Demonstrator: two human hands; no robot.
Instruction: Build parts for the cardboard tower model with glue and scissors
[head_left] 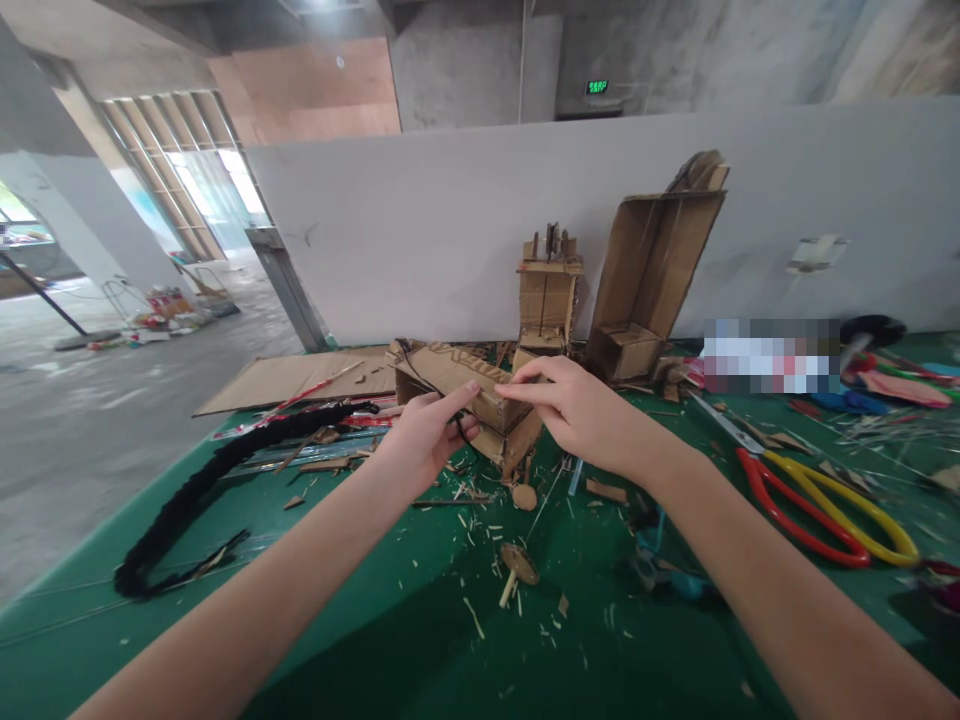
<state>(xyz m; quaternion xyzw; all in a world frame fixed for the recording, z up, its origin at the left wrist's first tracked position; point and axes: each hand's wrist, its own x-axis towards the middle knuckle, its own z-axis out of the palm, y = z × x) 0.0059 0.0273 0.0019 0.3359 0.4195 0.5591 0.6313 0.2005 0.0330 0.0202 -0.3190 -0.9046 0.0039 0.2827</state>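
A small cardboard model (450,385) lies tilted on the green table (390,640), with a thin black wire running over it. My left hand (424,435) pinches the wire against the model's near side. From the right, my right hand (581,410) reaches in and its fingertips touch the model's top edge close to the left fingers. A small cardboard wheel on a wooden stick (517,570) lies on the table below the hands.
A thick black braided cord (202,490) curves along the left. Large red and yellow scissors (817,495) lie at right. A cardboard tower (547,295) and an open cardboard box (652,280) stand against the grey partition. Flat cardboard (292,380) and scraps lie around.
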